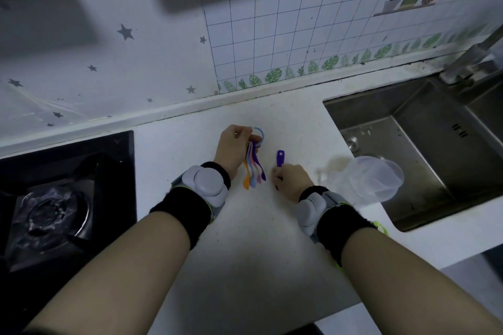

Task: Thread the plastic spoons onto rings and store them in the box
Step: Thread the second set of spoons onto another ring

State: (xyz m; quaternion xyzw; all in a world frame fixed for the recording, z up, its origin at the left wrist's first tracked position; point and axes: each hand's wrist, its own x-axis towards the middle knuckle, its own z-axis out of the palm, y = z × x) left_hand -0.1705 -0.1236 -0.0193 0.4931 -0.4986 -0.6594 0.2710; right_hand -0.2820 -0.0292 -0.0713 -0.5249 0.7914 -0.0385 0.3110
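Forearms outstretched; left hand (233,145) pinched on a ring (262,134), right hand (291,179) curled round a spoon (280,158).

Curled fingers of the left hand (233,147) cover part of the pale blue plastic ring (260,134), hiding where the bunch of coloured plastic spoons (254,168) joins it. The right hand (290,179) hides the middle of the dark purple plastic spoon (280,158) (only its holed end and a tip show). The clear plastic box (367,181) is blurred. The right edge cuts off the grey metal tap (475,53).
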